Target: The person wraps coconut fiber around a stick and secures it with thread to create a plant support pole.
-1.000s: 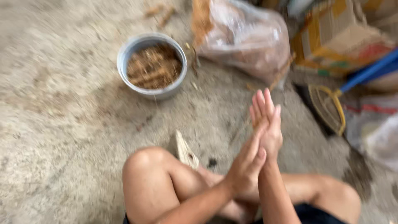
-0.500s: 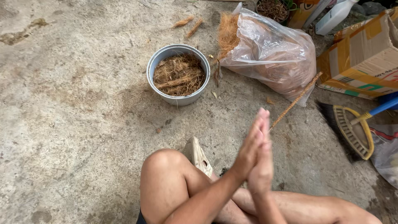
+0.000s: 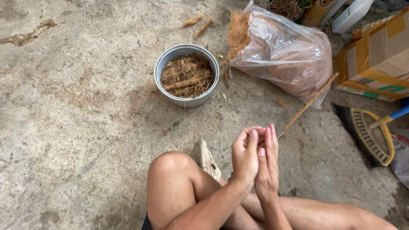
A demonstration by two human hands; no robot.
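I sit on a concrete floor with my left knee [image 3: 170,174] raised. My left hand [image 3: 244,156] and my right hand [image 3: 268,164] are pressed palm to palm in front of me. A thin twisted brown fibre strand [image 3: 309,103] runs from between my palms up and right toward a clear plastic bag [image 3: 285,51] of brown fibre. The left fingers curl over the right fingertips. The strand's end inside my palms is hidden. A metal bowl [image 3: 169,54] holding loose brown fibre stands on the floor beyond my knee.
A pale sandal [image 3: 207,159] shows by my left knee. A cardboard box [image 3: 377,59] sits at the right, with a yellow broom head [image 3: 371,135] on a blue handle below it. Bits of husk [image 3: 197,23] lie at the top.
My hands were flat together with fingers pointing up; now the left fingers curl over the right hand. The view has shifted, so the bowl and bag sit lower and more central.
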